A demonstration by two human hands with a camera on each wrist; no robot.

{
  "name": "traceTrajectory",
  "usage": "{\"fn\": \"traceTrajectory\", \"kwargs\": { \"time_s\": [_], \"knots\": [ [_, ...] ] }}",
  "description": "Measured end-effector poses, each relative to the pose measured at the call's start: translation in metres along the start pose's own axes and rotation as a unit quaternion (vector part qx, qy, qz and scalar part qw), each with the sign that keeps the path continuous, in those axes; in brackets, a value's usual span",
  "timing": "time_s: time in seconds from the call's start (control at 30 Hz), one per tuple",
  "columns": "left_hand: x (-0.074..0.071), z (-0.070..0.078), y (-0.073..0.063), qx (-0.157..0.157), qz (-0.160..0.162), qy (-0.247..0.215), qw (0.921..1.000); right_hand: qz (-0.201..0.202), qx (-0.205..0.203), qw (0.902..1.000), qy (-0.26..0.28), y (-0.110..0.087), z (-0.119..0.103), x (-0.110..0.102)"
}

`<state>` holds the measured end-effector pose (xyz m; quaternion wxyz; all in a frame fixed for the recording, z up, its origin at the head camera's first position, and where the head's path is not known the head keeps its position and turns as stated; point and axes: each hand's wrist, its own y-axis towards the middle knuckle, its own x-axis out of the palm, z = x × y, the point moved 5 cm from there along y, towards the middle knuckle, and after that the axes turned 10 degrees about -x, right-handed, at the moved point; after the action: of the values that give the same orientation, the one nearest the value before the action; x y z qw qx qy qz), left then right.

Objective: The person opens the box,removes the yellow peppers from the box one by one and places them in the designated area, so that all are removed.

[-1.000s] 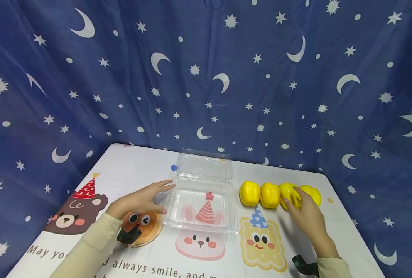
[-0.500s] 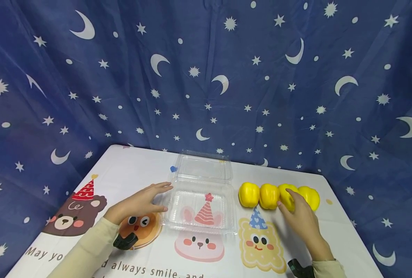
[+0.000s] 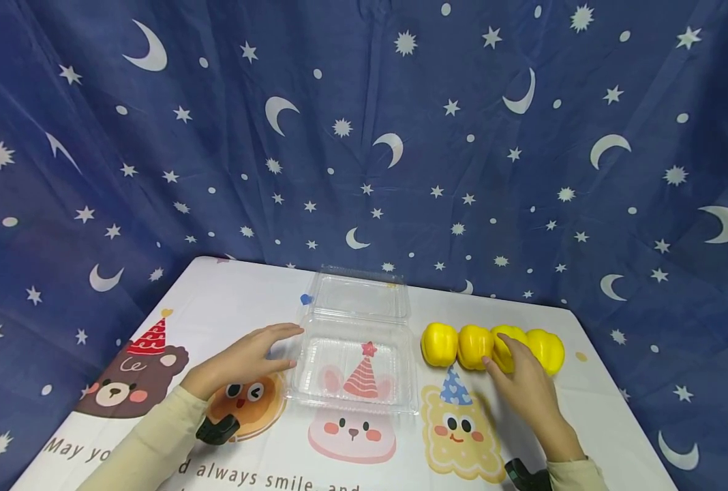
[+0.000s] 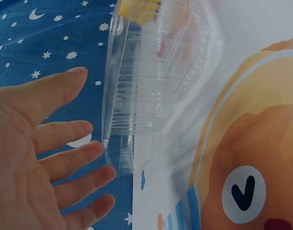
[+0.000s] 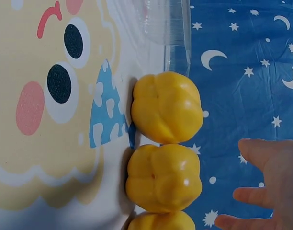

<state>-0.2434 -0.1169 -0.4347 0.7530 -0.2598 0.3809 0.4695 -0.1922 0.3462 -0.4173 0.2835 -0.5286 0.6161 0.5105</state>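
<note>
A clear plastic clamshell container (image 3: 414, 402) lies with its lid (image 3: 360, 294) folded back toward the curtain. Just left of its rim, my left hand (image 3: 241, 358) hovers with fingers spread; the left wrist view has the fingertips close to the container's side wall (image 4: 137, 96). Several yellow bell peppers stand in a row to the right of the container, the leftmost pepper (image 3: 440, 345) nearest it. My right hand (image 3: 528, 389) is over the row, thumb and fingers apart in front of the third pepper (image 3: 502, 356), which it partly covers. In the right wrist view its fingers (image 5: 254, 196) are extended, apart from the peppers.
The white tablecloth (image 3: 247, 293) is printed with cartoon faces and lettering. A blue curtain (image 3: 339, 170) with moons and stars hangs right behind the table. The rightmost pepper (image 3: 547, 351) sits near the table's right edge. Both wrists wear a dark device.
My right hand has shifted left along the peppers, from between the last two toward the third. The left hand has drawn back slightly left; container and peppers stay in place.
</note>
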Motion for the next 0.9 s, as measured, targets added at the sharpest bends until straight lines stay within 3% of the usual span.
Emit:
{"fn": "traceTrajectory", "kwargs": {
  "time_s": [0.4, 0.63, 0.9],
  "knots": [
    [-0.002, 0.002, -0.004, -0.006, 0.031, 0.025, 0.9992, -0.017, 0.000, 0.9998, 0.008, 0.002, -0.003, 0.005],
    [-0.006, 0.008, -0.011, 0.016, 0.056, 0.063, 0.9963, -0.022, -0.001, 0.9998, 0.003, 0.001, -0.007, 0.009],
    [-0.009, 0.012, -0.018, 0.010, 0.052, 0.073, 0.9959, -0.018, -0.014, 0.9997, -0.001, 0.002, -0.015, 0.007]
  ]
}}
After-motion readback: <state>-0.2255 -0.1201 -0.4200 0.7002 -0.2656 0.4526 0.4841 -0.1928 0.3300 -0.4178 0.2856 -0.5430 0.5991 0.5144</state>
